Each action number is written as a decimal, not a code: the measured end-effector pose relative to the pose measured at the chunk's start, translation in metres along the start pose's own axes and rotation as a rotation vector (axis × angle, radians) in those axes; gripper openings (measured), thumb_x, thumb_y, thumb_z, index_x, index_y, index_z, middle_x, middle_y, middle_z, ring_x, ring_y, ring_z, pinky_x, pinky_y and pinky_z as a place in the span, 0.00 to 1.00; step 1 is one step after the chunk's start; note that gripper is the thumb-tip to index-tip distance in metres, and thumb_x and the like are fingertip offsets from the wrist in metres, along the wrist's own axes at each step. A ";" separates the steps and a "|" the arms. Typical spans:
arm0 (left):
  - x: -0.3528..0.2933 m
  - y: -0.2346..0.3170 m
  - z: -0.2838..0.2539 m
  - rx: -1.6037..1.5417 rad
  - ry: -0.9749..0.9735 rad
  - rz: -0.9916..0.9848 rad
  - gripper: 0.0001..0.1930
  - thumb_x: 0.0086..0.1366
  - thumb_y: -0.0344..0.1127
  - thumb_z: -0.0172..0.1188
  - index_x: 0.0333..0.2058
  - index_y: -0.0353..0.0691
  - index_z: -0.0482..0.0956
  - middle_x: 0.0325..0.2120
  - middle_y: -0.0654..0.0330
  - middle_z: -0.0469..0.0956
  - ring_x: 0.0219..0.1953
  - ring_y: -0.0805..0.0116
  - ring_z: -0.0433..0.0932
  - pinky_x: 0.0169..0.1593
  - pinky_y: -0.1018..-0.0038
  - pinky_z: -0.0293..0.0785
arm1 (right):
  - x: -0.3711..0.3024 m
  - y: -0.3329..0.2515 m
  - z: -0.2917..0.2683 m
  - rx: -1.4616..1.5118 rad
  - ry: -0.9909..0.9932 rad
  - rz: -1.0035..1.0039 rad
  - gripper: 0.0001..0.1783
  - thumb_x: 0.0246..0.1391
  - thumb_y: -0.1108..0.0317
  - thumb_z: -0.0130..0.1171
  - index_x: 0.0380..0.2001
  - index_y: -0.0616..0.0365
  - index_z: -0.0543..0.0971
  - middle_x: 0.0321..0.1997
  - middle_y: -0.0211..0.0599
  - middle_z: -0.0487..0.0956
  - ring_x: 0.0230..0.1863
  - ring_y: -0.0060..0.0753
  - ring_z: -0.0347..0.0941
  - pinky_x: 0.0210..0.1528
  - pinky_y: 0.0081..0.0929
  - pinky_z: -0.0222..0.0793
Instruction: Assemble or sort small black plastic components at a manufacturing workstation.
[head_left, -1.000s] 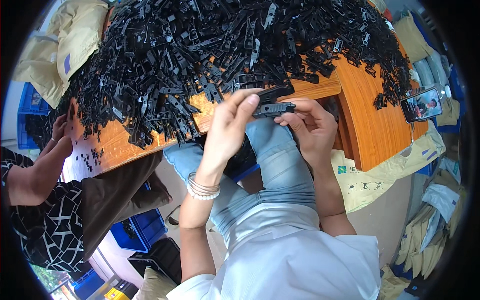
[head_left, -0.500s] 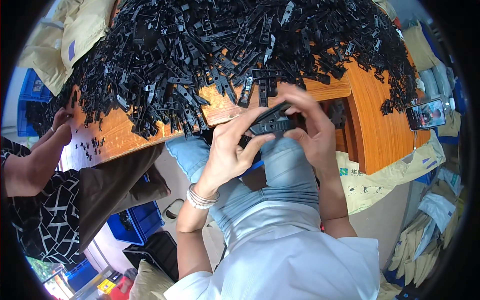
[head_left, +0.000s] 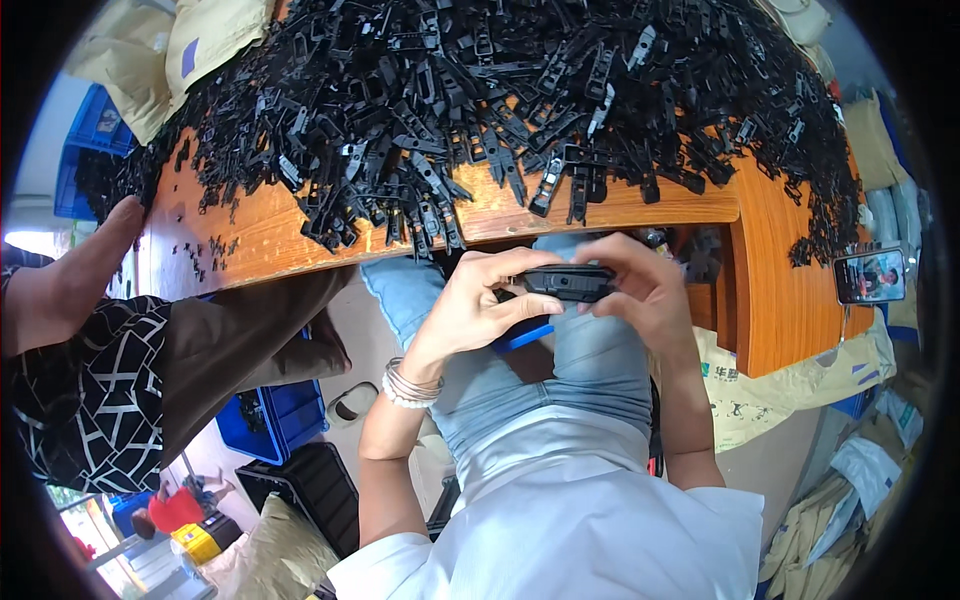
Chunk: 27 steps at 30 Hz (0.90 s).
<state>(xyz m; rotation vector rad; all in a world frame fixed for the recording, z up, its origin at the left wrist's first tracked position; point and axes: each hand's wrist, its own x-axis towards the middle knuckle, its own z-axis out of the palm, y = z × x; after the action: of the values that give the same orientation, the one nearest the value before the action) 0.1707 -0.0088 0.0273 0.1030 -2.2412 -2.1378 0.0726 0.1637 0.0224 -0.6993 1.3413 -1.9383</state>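
Lit phone screen (head_left: 869, 275) on table's right edge; printed yellowish sack (head_left: 770, 395) beneath

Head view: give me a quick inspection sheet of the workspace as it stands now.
Surface: orange wooden table, front edge bare, the rest buried.
Job's things: one black plastic part held over the lap, just below the table edge.
Clutter: big heap of black plastic parts across the table; small black bits scattered at its left end.
Hands: left hand and right hand both grip the held part, one at each end.
Cables: nothing seen.
Surroundings: another person's hand at the table's left end; phone with lit screen at right; blue crates on the floor; tan sacks around.
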 end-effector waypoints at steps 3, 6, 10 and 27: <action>0.001 0.002 -0.024 0.231 -0.059 0.054 0.13 0.49 0.28 0.63 0.35 0.32 0.77 0.27 0.58 0.78 0.27 0.73 0.77 0.33 0.80 0.72 | -0.006 0.014 -0.006 -0.363 -0.117 0.055 0.18 0.38 0.81 0.58 0.38 0.65 0.75 0.33 0.38 0.74 0.32 0.26 0.71 0.32 0.21 0.68; 0.010 0.003 -0.051 0.462 0.216 0.105 0.07 0.53 0.30 0.60 0.30 0.34 0.78 0.23 0.56 0.77 0.23 0.67 0.74 0.28 0.75 0.69 | -0.011 0.034 -0.006 -0.736 -0.334 0.096 0.16 0.43 0.80 0.54 0.40 0.65 0.74 0.33 0.41 0.75 0.32 0.30 0.73 0.35 0.23 0.69; 0.031 -0.004 -0.100 0.773 0.629 0.143 0.05 0.52 0.24 0.56 0.30 0.32 0.77 0.23 0.52 0.75 0.22 0.61 0.74 0.28 0.75 0.69 | -0.016 0.060 0.008 -0.643 -0.043 -0.011 0.10 0.47 0.77 0.51 0.35 0.66 0.75 0.36 0.46 0.76 0.37 0.44 0.72 0.41 0.28 0.67; 0.115 0.002 -0.116 0.695 0.885 0.157 0.13 0.52 0.38 0.63 0.21 0.33 0.75 0.13 0.63 0.70 0.16 0.77 0.67 0.23 0.80 0.63 | -0.015 0.002 -0.101 -1.097 0.820 -0.279 0.04 0.49 0.77 0.52 0.27 0.66 0.75 0.27 0.37 0.75 0.27 0.24 0.70 0.30 0.19 0.65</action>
<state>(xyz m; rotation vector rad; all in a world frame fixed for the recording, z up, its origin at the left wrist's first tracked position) 0.0651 -0.1332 0.0331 0.6961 -2.1384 -0.8452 0.0073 0.2336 -0.0134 -0.5639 3.0380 -1.6006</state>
